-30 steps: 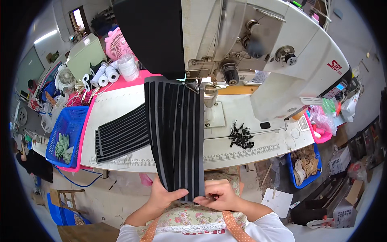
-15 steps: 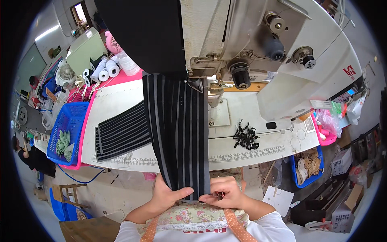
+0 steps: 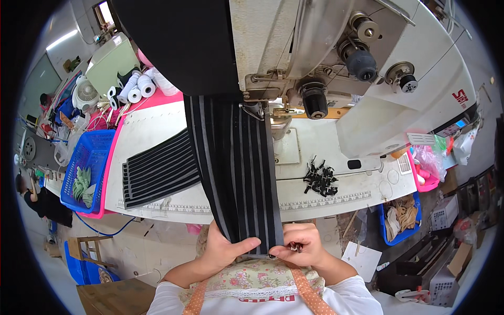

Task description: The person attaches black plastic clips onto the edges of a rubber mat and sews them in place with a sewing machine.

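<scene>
Before the machine (image 3: pixel 378 121), left hand (image 3: pixel 223 248) and right hand (image 3: pixel 305 244) pinch striped fabric (image 3: pixel 242 173), top hidden.

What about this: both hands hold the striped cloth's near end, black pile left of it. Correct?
Wrong side: per the head view, the black pile lies right of the striped cloth. Left hand and right hand do hold its near end.

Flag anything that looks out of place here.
A white sheet lies askew on the floor, perhaps dropped. Small black pieces lie in an untidy heap on the tabletop, right of the held striped fabric.
</scene>
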Demonstrator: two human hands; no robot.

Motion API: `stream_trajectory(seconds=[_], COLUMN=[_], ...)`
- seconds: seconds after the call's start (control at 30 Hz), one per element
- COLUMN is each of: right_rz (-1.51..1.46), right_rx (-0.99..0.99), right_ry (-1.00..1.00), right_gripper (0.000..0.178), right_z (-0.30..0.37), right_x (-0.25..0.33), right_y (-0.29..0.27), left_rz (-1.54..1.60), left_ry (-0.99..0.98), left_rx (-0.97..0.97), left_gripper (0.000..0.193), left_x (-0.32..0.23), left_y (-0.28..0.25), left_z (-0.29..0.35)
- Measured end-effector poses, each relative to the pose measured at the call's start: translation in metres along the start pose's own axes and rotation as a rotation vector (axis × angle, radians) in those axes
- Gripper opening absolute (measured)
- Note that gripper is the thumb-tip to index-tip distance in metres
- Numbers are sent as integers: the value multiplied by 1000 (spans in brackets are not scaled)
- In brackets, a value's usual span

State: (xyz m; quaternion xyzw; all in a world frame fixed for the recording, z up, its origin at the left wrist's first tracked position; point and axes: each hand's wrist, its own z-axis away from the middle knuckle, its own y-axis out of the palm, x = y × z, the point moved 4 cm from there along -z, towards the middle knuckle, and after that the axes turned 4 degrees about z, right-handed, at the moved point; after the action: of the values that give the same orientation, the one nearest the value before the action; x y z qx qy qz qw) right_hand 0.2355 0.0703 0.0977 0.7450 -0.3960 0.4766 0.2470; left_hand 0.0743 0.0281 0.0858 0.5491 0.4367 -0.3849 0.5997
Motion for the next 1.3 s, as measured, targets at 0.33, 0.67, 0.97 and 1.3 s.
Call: stream_trajectory(seconds=[0.33,0.67,0.97,1.3], right_rz=[-11,12,27,146], right_rx=[-31,-70,-91,-68], right_ry=[2,52,83,85], right_gripper=[28,26,26,30], right_z=[2,-7,-20,-40], right_x=[-3,-15,-18,-21], right_y=[-2,-4,-3,-11], left_rz=[5,128,119,185], left_ry=[-10,9,4,13], left_rx=[5,-32,16,35], left_gripper=[54,55,63,56], left_x=[1,-1,4,-1], left_y=[4,3,-6,-8], left_z=[-1,-21,-37,-58])
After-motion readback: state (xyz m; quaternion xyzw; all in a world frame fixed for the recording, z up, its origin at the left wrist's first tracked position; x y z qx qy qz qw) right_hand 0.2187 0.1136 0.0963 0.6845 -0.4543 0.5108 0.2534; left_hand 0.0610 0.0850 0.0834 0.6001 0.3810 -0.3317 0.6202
